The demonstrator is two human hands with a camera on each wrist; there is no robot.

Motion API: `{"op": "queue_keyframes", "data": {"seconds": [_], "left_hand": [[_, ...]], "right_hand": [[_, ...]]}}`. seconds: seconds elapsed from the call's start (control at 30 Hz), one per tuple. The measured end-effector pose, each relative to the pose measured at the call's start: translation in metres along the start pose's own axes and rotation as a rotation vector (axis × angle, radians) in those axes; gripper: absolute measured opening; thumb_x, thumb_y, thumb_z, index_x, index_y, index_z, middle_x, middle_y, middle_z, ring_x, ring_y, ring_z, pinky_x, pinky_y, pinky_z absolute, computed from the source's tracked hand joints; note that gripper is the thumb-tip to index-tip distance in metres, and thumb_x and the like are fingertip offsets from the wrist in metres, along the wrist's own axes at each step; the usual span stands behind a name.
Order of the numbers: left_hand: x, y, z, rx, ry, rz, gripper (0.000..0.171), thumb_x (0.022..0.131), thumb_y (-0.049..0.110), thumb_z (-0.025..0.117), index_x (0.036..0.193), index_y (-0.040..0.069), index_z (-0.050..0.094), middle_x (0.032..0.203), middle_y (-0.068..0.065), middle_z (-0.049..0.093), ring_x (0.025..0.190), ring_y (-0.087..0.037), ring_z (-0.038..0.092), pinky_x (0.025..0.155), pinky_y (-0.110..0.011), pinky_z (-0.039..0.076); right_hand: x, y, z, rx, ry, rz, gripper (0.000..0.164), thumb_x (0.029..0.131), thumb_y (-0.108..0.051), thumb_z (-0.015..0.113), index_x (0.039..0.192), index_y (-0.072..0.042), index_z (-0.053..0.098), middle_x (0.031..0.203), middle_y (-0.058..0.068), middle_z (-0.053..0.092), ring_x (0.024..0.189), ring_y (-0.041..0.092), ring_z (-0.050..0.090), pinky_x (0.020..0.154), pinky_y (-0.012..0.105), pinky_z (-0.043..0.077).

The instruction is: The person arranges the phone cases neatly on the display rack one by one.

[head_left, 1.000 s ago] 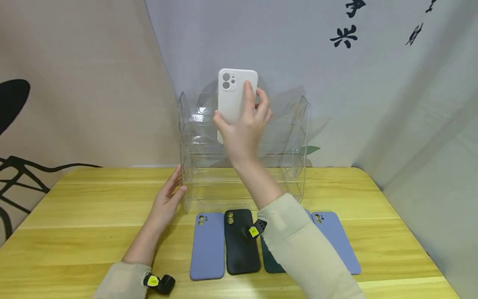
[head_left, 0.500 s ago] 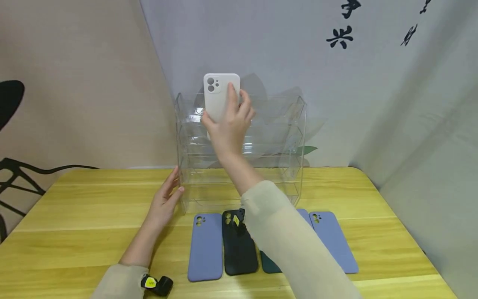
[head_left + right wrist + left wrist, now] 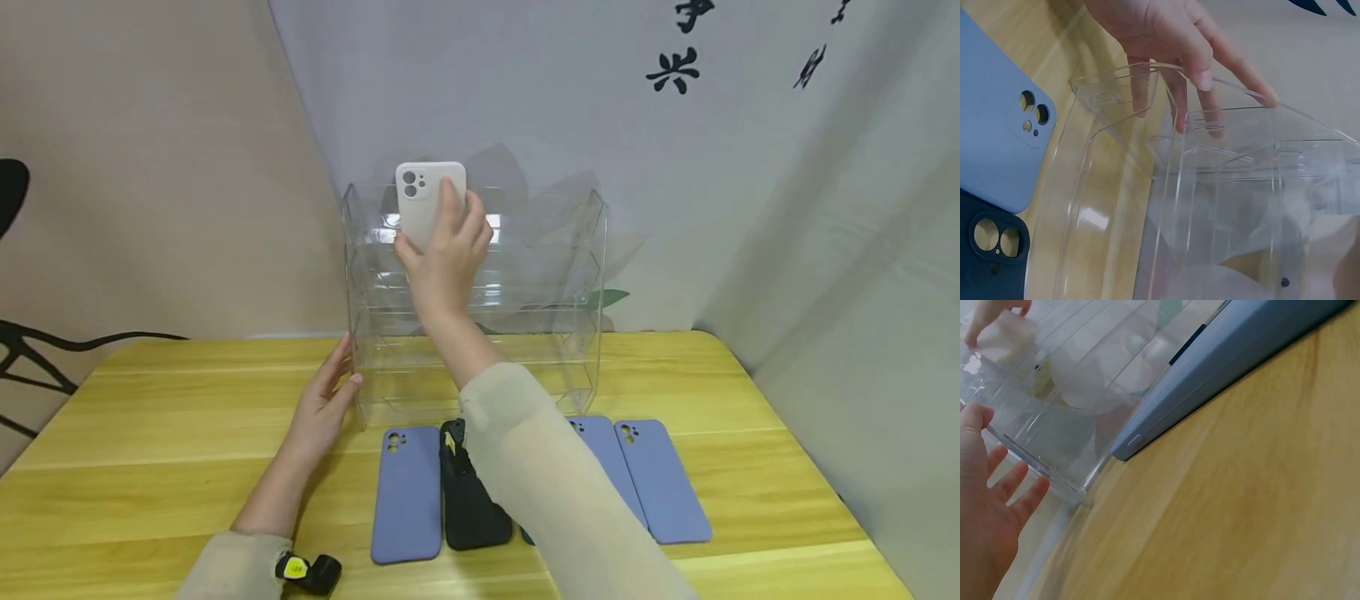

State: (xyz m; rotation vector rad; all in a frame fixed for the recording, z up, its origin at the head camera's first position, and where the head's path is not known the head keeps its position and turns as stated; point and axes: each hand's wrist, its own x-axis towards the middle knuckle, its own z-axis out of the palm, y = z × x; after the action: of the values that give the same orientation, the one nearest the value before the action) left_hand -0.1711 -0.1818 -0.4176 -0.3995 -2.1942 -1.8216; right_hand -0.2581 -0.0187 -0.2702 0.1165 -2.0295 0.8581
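In the head view my right hand point(image 3: 447, 267) grips a white phone case point(image 3: 417, 212) between thumb and fingers, camera cutouts facing me. The case stands nearly upright over the left part of the top tier of a clear acrylic rack point(image 3: 540, 287), its lower part hidden by the hand. My left hand point(image 3: 321, 400) rests against the rack's left side with fingers extended. Seen from the right wrist, that left hand point(image 3: 1166, 37) has its thumb near the front edge and its fingers along the side panel point(image 3: 1229, 94).
Before the rack lie a lilac phone case point(image 3: 407, 500), a black one point(image 3: 474, 508) and two more lilac cases, including the far right one point(image 3: 663, 483). A dark green case is mostly hidden by my right sleeve point(image 3: 555, 492). A curtain point(image 3: 750, 208) hangs behind the wooden table point(image 3: 150, 442).
My right hand has brought the white phone case left and down, closer to the rack's top tier. The left hand keeps its place at the rack's side. The head view has shifted slightly.
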Motion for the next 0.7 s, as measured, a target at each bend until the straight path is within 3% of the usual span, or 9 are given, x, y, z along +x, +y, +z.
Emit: {"op": "queue_keyframes", "data": {"seconds": [0.23, 0.7], "left_hand": [[0.001, 0.000, -0.001, -0.010, -0.001, -0.005, 0.059, 0.098, -0.001, 0.048, 0.151, 0.012, 0.028, 0.151, -0.017, 0.031, 0.129, -0.036, 0.036, 0.096, -0.012, 0.039], [0.000, 0.004, 0.000, 0.007, -0.005, -0.021, 0.059, 0.099, 0.001, 0.048, 0.152, 0.016, 0.027, 0.151, -0.015, 0.032, 0.130, -0.034, 0.036, 0.095, -0.012, 0.038]], "right_hand": [[-0.006, 0.002, 0.003, -0.012, -0.109, 0.109, 0.088, 0.072, -0.030, 0.084, 0.144, -0.015, 0.035, 0.141, 0.015, 0.034, 0.124, 0.028, 0.033, 0.102, 0.036, 0.035], [-0.015, 0.005, 0.005, -0.064, -0.166, 0.136, 0.092, 0.073, -0.033, 0.083, 0.147, -0.014, 0.031, 0.140, 0.016, 0.034, 0.125, 0.030, 0.032, 0.105, 0.038, 0.033]]}}
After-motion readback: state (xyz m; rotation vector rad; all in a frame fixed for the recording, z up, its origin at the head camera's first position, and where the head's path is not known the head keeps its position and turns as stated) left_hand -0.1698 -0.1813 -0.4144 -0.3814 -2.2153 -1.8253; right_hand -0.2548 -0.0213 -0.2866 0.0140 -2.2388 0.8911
